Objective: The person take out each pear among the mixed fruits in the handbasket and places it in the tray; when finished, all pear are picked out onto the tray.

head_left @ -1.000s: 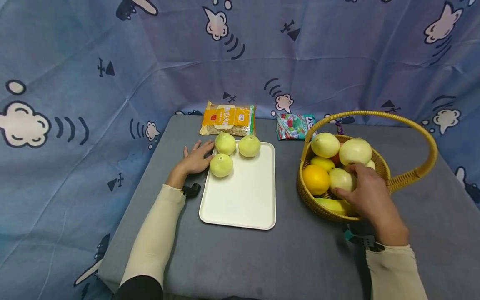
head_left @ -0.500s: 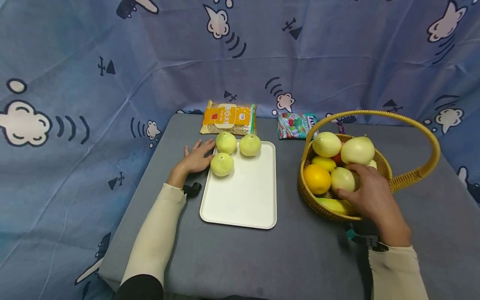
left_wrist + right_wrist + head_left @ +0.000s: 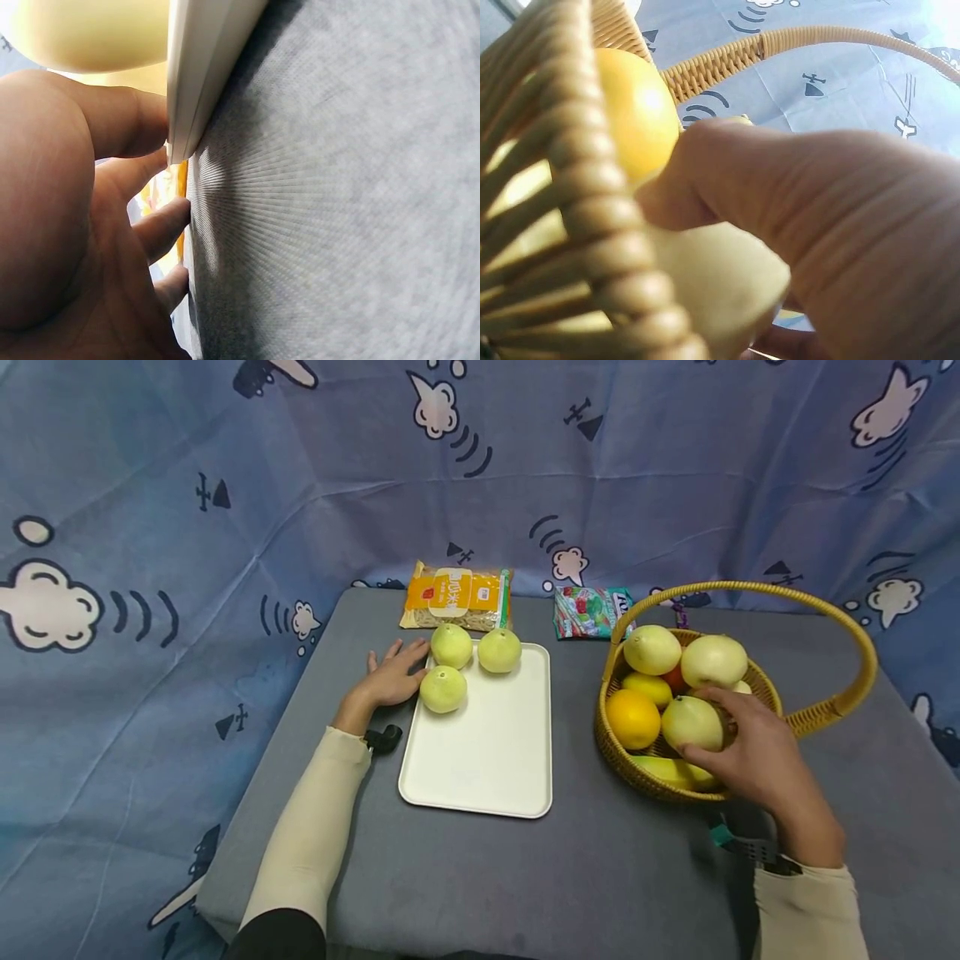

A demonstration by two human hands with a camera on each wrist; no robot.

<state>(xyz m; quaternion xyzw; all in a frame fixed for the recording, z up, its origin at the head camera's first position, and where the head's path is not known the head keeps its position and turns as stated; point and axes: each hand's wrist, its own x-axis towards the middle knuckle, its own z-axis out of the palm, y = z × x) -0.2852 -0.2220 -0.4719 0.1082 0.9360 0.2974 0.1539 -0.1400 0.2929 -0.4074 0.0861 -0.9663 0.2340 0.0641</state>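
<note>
My right hand [image 3: 757, 743] holds a pale green round fruit [image 3: 692, 723] inside the yellow wicker basket [image 3: 613, 758], thumb on the near side and fingers over the far side. In the right wrist view, the fruit [image 3: 720, 277] sits under the thumb behind the basket's rim. My left hand [image 3: 393, 677] lies at the upper left edge of the white tray [image 3: 495, 760], fingers spread. The left wrist view has the thumb against the tray's side [image 3: 199, 75] and the other fingertips at the cloth. Three similar pale green fruits [image 3: 442, 690] rest on the tray's upper left part.
The basket also holds an orange [image 3: 632, 719], a banana [image 3: 670, 771] and several other fruits; its tall handle [image 3: 862, 652] arches over the right side. Behind the tray lie a yellow grain packet [image 3: 457, 597] and a green-red packet [image 3: 590, 612], before a blue patterned curtain [image 3: 337, 443].
My right hand has shifted slightly right and toward me, and the pale green fruit in it has turned and risen a little. The left hand and tray have stayed put.
</note>
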